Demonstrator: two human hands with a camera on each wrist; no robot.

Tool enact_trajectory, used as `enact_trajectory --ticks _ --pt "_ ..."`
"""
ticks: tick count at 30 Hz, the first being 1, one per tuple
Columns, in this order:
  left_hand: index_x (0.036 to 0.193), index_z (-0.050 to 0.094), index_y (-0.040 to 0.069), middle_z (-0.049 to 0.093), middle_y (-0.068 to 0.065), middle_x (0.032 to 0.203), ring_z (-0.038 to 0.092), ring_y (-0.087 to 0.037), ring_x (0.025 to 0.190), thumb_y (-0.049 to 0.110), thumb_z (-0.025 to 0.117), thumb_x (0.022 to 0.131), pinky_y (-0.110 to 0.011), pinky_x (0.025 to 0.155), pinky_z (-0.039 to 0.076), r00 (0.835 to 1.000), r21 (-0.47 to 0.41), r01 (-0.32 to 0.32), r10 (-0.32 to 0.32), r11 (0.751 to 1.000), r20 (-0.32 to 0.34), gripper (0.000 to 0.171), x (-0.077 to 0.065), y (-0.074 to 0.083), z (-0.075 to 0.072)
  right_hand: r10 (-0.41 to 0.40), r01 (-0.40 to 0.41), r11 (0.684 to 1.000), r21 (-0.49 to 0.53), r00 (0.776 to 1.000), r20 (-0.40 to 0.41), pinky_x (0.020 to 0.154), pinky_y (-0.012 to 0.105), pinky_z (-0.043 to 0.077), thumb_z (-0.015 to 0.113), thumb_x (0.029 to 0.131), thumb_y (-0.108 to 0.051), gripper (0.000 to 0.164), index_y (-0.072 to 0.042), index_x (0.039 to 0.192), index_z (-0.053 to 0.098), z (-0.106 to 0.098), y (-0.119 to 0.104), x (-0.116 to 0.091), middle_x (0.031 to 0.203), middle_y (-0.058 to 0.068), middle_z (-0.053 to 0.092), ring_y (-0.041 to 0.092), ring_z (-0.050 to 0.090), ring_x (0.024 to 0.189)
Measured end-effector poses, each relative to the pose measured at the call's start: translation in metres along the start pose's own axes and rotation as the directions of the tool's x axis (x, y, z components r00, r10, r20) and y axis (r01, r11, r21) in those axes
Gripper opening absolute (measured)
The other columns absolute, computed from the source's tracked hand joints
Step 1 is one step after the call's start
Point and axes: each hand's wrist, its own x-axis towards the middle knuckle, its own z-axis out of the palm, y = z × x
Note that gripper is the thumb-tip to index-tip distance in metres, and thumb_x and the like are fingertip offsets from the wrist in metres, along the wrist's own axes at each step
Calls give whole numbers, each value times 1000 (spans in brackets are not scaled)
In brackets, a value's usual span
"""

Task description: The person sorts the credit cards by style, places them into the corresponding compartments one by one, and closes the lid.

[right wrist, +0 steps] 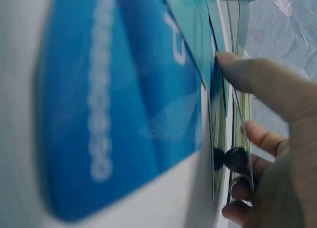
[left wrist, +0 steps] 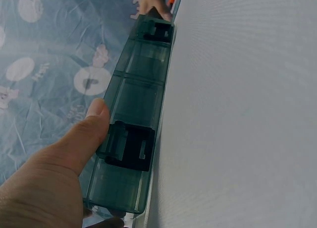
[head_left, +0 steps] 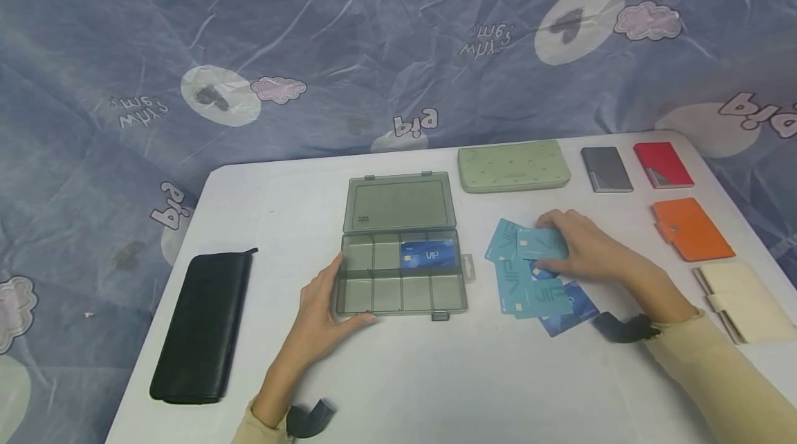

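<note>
A grey-green clear plastic compartment box (head_left: pixel 417 294) lies with its lid (head_left: pixel 398 203) opened back. A blue VIP card (head_left: pixel 428 254) sits in its back right compartments. My left hand (head_left: pixel 320 319) holds the box's front left corner, thumb (left wrist: pixel 96 116) against the front wall and fingers along the left side. To the right lies a loose spread of teal cards (head_left: pixel 512 292) and a blue card (head_left: pixel 575 309). Over its back part my right hand (head_left: pixel 585 247) pinches a teal card (head_left: pixel 535 243) between thumb (right wrist: pixel 242 72) and fingers; the hand hides the card's right end.
A black zip wallet (head_left: pixel 202 326) lies at the left. Behind the cards is a green wallet (head_left: pixel 513 166). Grey (head_left: pixel 607 169) and red card cases (head_left: pixel 663 164), an orange card holder (head_left: pixel 694 229) and a cream one (head_left: pixel 750 302) line the right side. A patterned cloth hangs behind.
</note>
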Motion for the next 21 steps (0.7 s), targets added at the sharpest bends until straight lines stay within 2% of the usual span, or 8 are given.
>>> enact_trajectory --ticks 6,10,13,16,21 --pt "149 17 22 33 -1 149 33 -25 133 60 74 67 -48 104 21 1000 -1 0 0 1000 14 107 0 0 -1 -25 22 998 58 999 40 88 47 44 81 70 -28 70 -12 125 41 -2 4 -2 114 7 52 21 47 100" --pt "149 17 22 32 -1 149 33 -25 133 60 74 67 -48 104 20 1000 -4 2 -2 1000 15 107 0 0 -1 -27 21 995 95 998 59 94 52 41 80 70 -23 73 -10 127 37 -2 5 -3 120 10 50 25 48 107" --pt "149 17 21 33 0 149 33 -25 133 60 73 67 -48 104 20 1000 -3 6 -6 1000 13 107 0 1 -1 -25 18 994 108 998 61 95 52 40 80 69 -21 73 -10 127 37 -3 5 -3 121 10 50 25 49 107" --pt "149 17 21 33 -1 148 33 -26 133 60 73 67 -49 104 21 1000 -1 9 -9 1000 13 107 0 1 -1 -23 19 996 82 998 51 91 47 44 80 70 -23 65 -10 122 44 -4 4 -2 112 6 55 21 51 99" --pt "149 17 20 32 -2 149 32 -26 133 59 74 67 -49 104 20 1000 -6 10 -10 1000 19 107 0 2 -2 -54 55 998 13 998 -6 77 36 47 79 72 -25 38 -12 102 58 -7 0 -2 90 -3 58 14 50 83"
